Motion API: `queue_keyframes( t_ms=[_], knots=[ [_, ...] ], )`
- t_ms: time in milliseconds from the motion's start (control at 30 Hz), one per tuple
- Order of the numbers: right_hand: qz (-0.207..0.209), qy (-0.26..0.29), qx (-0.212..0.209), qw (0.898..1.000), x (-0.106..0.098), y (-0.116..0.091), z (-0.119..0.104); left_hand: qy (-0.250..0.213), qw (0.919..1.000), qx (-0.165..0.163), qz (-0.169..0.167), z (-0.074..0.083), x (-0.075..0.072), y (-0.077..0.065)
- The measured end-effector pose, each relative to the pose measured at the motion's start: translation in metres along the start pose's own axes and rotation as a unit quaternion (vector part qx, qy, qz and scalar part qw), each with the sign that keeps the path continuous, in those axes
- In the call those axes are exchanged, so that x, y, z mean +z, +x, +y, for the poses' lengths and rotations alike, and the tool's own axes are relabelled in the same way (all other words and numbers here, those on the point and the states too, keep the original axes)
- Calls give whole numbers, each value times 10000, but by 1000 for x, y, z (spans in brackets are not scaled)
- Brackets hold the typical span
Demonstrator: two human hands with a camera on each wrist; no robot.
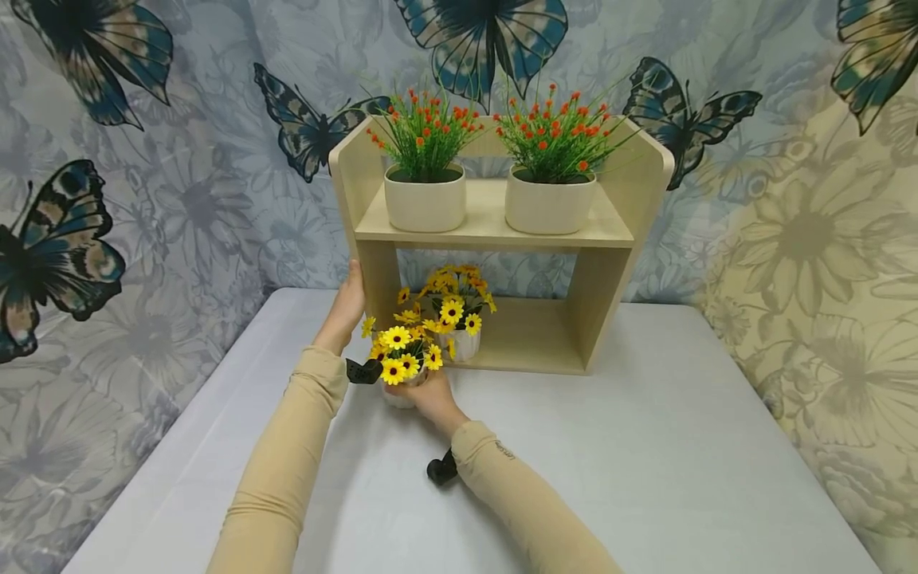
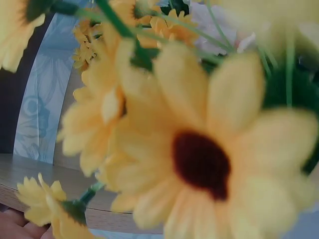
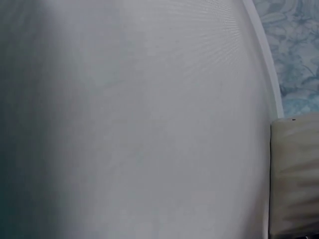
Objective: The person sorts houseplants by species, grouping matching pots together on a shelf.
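In the head view, my left hand (image 1: 346,309) rests flat against the outer left side of a pale wooden shelf (image 1: 531,339). My right hand (image 1: 433,399) grips a small white pot of yellow flowers (image 1: 397,338) just in front of the shelf's lower left corner. Another white pot with yellow flowers (image 1: 464,343) stands in the lower compartment, toward its left. Close yellow blooms (image 2: 202,164) fill most of the left wrist view, with some fingers (image 2: 17,226) at its lower left corner. The right wrist view shows the white tabletop and a sleeve, but not the held pot.
On the upper shelf stand two white pots of red-flowered greenery, a left one (image 1: 425,203) and a right one (image 1: 551,206). The shelf is on a white-covered table (image 1: 645,462). Butterfly-patterned wall covering (image 1: 803,231) surrounds the table's back and sides.
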State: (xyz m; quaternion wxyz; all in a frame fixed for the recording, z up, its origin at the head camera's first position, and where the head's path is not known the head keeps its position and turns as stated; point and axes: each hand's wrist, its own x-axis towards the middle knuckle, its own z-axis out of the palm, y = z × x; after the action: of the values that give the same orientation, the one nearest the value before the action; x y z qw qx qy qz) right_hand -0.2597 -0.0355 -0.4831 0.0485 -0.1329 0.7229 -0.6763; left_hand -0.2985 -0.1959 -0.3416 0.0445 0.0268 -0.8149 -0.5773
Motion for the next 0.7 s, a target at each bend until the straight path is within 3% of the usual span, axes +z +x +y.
queue_keyframes(
  t_ms=[167, 467, 700],
  knots=[
    [-94, -64, 60, 9999, -9, -3, -1, 62, 10000, -43, 14, -1, 0, 3],
    [-645, 77, 180, 9977, -31, -13, -6, 166, 9996, -131, 195, 0, -2, 4],
    [-775, -7, 529, 9956, -59, -35, -40, 114, 9997, -59, 196, -1, 0, 4]
  ],
)
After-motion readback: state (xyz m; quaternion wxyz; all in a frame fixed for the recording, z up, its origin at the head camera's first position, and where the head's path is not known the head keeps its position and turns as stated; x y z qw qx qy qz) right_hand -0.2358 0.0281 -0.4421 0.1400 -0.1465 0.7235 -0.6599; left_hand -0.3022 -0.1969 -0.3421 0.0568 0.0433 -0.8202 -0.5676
